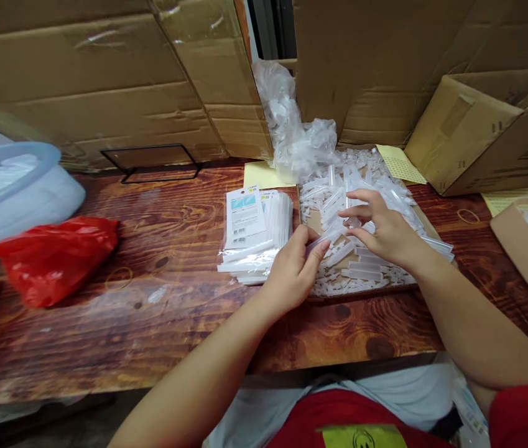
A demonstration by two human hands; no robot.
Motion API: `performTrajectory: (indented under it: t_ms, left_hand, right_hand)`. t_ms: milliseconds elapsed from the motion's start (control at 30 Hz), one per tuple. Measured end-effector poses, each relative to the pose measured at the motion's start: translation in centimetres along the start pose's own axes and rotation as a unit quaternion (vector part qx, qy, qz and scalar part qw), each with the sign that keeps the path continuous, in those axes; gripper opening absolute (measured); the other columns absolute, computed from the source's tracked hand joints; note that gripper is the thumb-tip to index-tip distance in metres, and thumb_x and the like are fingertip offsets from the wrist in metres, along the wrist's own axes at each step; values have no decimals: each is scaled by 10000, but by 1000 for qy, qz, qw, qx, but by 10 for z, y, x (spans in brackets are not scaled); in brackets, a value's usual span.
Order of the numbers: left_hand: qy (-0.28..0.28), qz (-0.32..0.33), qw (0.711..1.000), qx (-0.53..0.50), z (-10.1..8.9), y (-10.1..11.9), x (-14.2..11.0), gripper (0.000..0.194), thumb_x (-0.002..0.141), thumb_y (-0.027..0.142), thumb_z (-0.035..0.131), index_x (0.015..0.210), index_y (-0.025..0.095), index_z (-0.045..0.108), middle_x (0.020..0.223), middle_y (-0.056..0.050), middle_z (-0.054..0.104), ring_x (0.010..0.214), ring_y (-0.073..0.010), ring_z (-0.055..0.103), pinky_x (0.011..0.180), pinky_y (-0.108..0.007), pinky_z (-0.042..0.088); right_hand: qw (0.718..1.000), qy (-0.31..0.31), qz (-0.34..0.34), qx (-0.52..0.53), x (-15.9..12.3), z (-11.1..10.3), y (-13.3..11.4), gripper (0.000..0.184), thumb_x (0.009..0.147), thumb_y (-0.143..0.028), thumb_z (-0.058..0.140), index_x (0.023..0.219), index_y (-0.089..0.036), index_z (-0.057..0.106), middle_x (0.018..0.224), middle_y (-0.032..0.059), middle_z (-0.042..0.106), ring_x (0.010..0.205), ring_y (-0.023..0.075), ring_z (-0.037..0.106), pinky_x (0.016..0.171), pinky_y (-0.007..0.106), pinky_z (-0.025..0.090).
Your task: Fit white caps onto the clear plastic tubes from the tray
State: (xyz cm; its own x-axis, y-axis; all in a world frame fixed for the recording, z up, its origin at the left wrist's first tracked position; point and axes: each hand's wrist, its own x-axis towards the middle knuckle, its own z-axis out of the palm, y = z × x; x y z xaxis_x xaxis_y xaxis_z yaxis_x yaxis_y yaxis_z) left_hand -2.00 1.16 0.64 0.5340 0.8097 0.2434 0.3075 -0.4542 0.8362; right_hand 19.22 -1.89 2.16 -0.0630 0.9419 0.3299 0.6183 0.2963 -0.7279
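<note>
My left hand (pixel 294 264) is closed, with thumb and fingers pinching a clear plastic tube (pixel 324 238) that points toward the right. Just beyond the tube's far end, my right hand (pixel 378 227) hovers over a shallow cardboard tray (pixel 361 290), its fingers curved and apart. Whether a tiny piece lies between them is hard to make out. Translucent plastic tubes (pixel 364 269) are heaped in the tray among many small white pieces (pixel 338 287). Left of the tray lies a stack of clear packets (pixel 257 249) with a printed white card (pixel 245 218) on top.
A red plastic bag (pixel 58 255) and a pale blue basin (pixel 21 186) stand at the left. A black wire frame (pixel 152 165) is behind. Crumpled clear plastic (pixel 298 140) touches the tray's back. At right are a cardboard box (pixel 473 130) and a beige bin (pixel 520 249).
</note>
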Motion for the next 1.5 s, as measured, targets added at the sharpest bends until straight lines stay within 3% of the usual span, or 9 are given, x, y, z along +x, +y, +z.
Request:
performTrajectory:
  t_ms: [333, 433, 600, 733, 900, 1100, 1233, 1400, 1500]
  left_hand:
    - [14, 41, 995, 92, 3, -8, 4, 103, 925, 317, 552, 910, 214, 549, 883, -28, 638, 829, -186, 586, 762, -303, 440]
    - [2, 44, 995, 88, 2, -8, 4, 98, 925, 305, 545, 913, 209, 553, 901, -38, 645, 845, -191, 594, 780, -311, 445]
    - [-9, 46, 998, 52, 0, -5, 4, 119, 928, 324, 550, 915, 207, 564, 889, -38, 646, 821, -183, 591, 758, -301, 447]
    - [-16, 31, 999, -11, -4, -6, 6, 133, 918, 337, 571, 905, 205, 576, 880, -26, 646, 812, -169, 587, 752, -279, 448]
    - [-35, 16, 991, -124, -6, -10, 9, 190, 908, 381, 580, 855, 200, 559, 830, -12, 608, 789, -157, 566, 732, -261, 447]
    - [-35, 50, 995, -73, -2, -8, 6, 110, 916, 305, 562, 878, 204, 539, 861, -15, 605, 811, -158, 560, 756, -269, 439]
    - [-25, 59, 997, -41, -1, -10, 6, 100, 931, 296, 545, 889, 209, 519, 875, -17, 606, 811, -161, 555, 748, -272, 435]
    - [-22, 70, 997, -23, 1, -14, 6, 102, 936, 294, 537, 900, 205, 503, 872, -21, 585, 818, -165, 552, 751, -280, 433]
    - [-17, 69, 997, -16, 2, -13, 6, 109, 941, 296, 529, 896, 204, 493, 878, -24, 583, 835, -169, 554, 766, -284, 436]
  right_hand:
    - [971, -78, -175, -142, -10, 15, 0, 727, 943, -83, 404, 1576, -355, 172, 1346, 39, 643, 1072, 239, 665, 969, 453, 501]
    - [967, -89, -192, -141, -11, 16, -2, 651, 965, -100, 363, 1559, -341, 244, 1423, 38, 583, 1108, 225, 649, 988, 429, 486]
    - [979, -56, -166, -100, -11, 18, -3, 398, 934, -143, 426, 1294, -271, 538, 1239, 69, 668, 1095, 243, 644, 966, 440, 512]
    - [991, 0, -133, 20, -8, 17, -5, 171, 888, -257, 613, 1052, -261, 566, 1088, 60, 672, 1013, 221, 667, 897, 400, 558]
    - [995, 36, -60, 69, -2, 12, -8, 278, 747, -475, 795, 849, -241, 683, 835, 42, 702, 766, 200, 662, 748, 363, 569]
    - [963, -120, 147, 191, 1, 10, -8, 615, 779, -784, 557, 650, -184, 594, 479, -16, 545, 369, 118, 520, 394, 260, 410]
    - [972, -101, 91, 190, 1, 9, -11, 547, 727, -708, 695, 937, -208, 620, 724, -11, 638, 590, 130, 616, 533, 251, 491]
    - [979, -137, 102, 115, -1, 10, -9, 529, 879, -700, 494, 725, -199, 569, 531, -31, 511, 480, 115, 485, 500, 258, 401]
    - [989, -107, 61, 86, -1, 12, -8, 464, 837, -663, 593, 852, -199, 589, 688, -11, 570, 595, 126, 513, 552, 255, 399]
